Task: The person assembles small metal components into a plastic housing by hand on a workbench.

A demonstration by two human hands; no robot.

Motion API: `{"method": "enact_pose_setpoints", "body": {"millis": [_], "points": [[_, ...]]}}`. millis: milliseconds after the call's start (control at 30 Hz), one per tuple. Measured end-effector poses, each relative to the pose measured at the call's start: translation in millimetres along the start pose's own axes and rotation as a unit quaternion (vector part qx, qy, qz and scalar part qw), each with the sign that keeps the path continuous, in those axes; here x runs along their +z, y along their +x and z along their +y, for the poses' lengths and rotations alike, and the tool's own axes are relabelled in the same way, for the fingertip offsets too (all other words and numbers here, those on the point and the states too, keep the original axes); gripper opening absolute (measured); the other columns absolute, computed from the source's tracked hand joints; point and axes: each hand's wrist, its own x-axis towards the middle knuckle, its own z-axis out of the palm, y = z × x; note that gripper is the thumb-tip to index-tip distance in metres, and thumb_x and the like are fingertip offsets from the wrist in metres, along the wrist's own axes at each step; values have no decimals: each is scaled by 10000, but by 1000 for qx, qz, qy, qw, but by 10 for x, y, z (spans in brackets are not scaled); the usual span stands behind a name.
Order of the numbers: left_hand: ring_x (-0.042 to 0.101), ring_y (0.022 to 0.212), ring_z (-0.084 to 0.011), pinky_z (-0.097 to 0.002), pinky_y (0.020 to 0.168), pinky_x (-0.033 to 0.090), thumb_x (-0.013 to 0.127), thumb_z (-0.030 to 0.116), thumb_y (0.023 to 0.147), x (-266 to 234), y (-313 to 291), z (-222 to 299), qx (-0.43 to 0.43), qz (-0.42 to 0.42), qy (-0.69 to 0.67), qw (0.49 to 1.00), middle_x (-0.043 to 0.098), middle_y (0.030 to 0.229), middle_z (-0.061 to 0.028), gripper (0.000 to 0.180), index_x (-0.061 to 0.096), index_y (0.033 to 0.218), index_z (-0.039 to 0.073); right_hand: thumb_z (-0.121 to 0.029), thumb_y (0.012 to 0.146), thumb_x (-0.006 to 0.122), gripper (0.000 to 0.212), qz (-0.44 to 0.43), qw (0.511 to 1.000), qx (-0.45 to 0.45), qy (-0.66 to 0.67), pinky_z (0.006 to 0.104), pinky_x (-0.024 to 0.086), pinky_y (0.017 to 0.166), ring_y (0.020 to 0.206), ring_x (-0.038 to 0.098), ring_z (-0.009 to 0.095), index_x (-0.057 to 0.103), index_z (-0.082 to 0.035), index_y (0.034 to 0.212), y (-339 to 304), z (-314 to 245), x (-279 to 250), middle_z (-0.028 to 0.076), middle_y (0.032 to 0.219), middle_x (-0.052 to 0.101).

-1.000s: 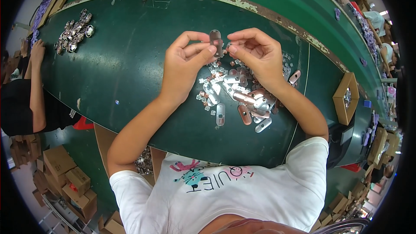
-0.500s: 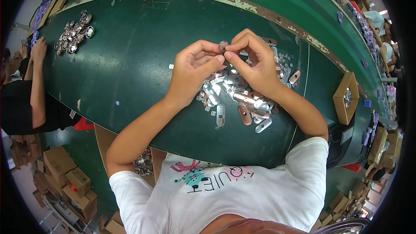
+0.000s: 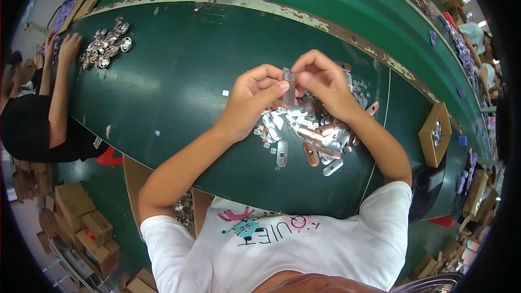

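An oblong metal cover plate (image 3: 288,91) stands upright over the table, pinched between the thumb and fingers of my left hand (image 3: 244,103). My right hand (image 3: 330,89) is closed beside its upper edge, fingertips drawn together; whatever they hold, if anything, is hidden. Just below both hands spreads a pile of silver and copper-coloured oblong plates (image 3: 310,153), with small clear square pieces (image 3: 267,145) at its left side. More clear pieces (image 3: 361,92) lie beyond my right wrist.
Round metal parts (image 3: 103,49) are heaped at the table's far left, near another person's hand (image 3: 69,49). A cardboard tray (image 3: 429,149) with small parts stands to the right. A raised, chipped metal rail (image 3: 304,17) borders the green table (image 3: 179,87) at the back.
The plate between my hands has turned so its long flat side shows. My view has shifted slightly. At left, the other person's hands have moved, and a hand with a dark object appears across the belt.
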Motion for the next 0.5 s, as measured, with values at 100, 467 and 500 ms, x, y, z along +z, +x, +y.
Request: {"method": "enact_pose_setpoints", "body": {"millis": [100, 467, 500], "points": [[636, 798, -141, -253, 695, 515, 559, 46, 915, 1, 9, -12, 22, 22, 77, 997, 645, 903, -93, 64, 530, 959, 10, -141, 932, 584, 146, 127, 977, -96, -141, 222, 467, 658, 789, 541, 67, 579, -35, 1033, 92, 32, -296, 8, 907, 564], [585, 730, -36, -190, 631, 475, 588, 64, 904, -40, -11, -65, 86, 43, 233, 968, 631, 831, -28, 81, 556, 936, -4, -119, 995, 437, 223, 181, 923, -300, -158, 236, 393, 593, 639, 443, 104, 605, -2, 907, -273, -488, -58, 30, 750, 498], [590, 711, -44, -197, 627, 483, 605, 62, 889, -68, -54, -61, 105, 50, 243, 963, 632, 813, -30, 92, 562, 932, -8, -101, 980, 443, 197, 78, 823, -318, -465, 265, 459, 705, 720, 536, 157, 609, -2, 943, -687, -659, -13, 61, 813, 564]]}}
